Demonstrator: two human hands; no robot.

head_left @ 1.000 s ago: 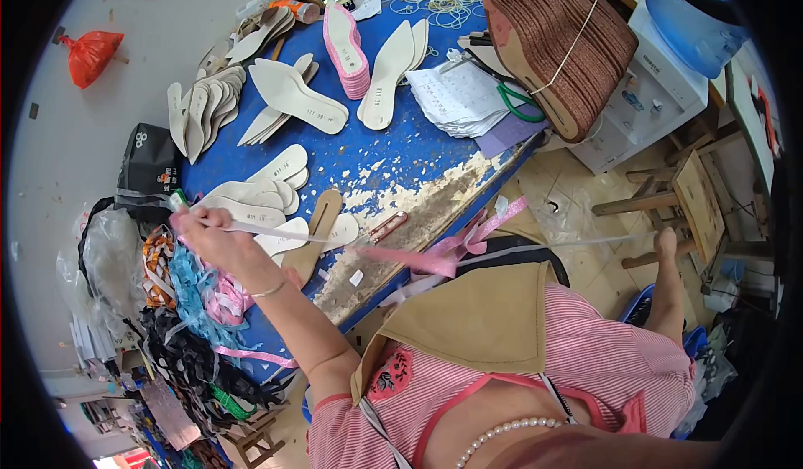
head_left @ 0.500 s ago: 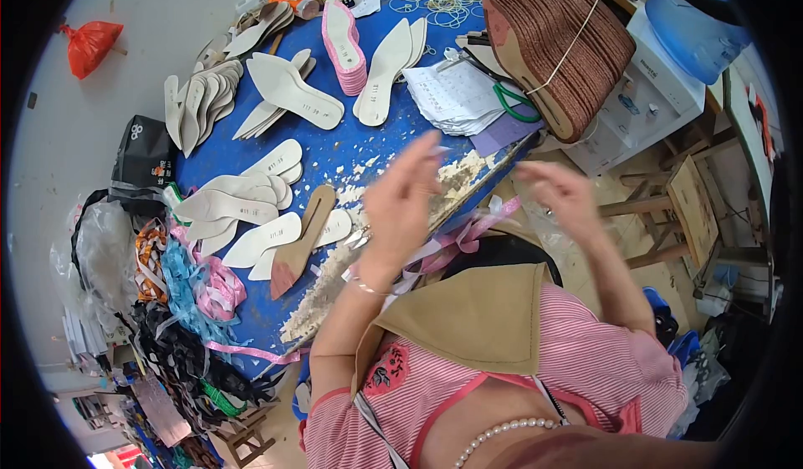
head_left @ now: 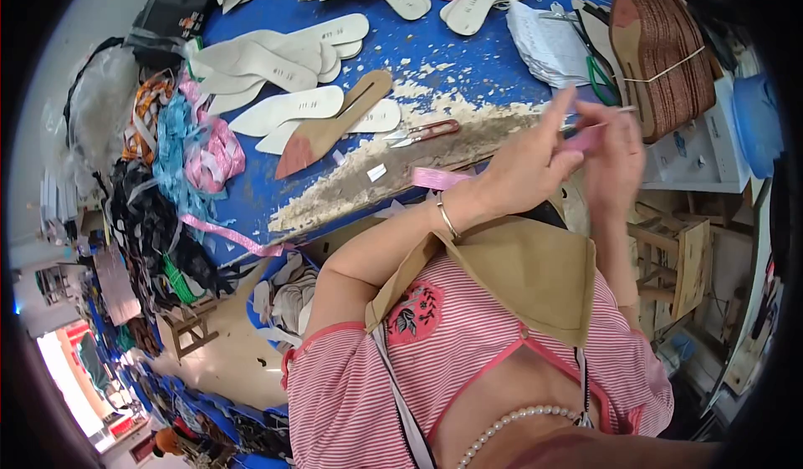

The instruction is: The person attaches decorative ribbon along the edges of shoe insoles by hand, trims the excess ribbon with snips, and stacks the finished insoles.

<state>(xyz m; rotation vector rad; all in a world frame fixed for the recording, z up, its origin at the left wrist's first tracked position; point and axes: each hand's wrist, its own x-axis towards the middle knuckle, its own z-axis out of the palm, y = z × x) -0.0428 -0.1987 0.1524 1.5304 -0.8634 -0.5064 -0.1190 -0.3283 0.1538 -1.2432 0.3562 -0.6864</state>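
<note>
My left hand [head_left: 531, 164], with a bracelet at the wrist, meets my right hand [head_left: 615, 160] in front of my chest, beyond the table edge. Between them shows a short piece of pink strip [head_left: 585, 140], pinched by the fingers of both hands; the right fingers are slightly blurred. A glittery pink ribbon [head_left: 439, 178] lies at the table edge beside my left wrist. Red-handled thread snips [head_left: 427, 133] rest on the worn tabletop. Left of them, a brown insole with a slot [head_left: 330, 126] lies over white insoles [head_left: 288, 111].
The blue table [head_left: 251, 210] carries more white insoles [head_left: 280, 59], papers [head_left: 548, 47] and green-handled scissors [head_left: 600, 80]. A tied stack of brown insoles [head_left: 669, 68] stands at the right. Coloured ribbon bundles [head_left: 213, 155] hang at the left; a wooden stool [head_left: 686, 260] stands below right.
My hands were far apart with a long strip stretched between them, then came closer, and now meet further right. The view has shifted, bringing the snips back into sight.
</note>
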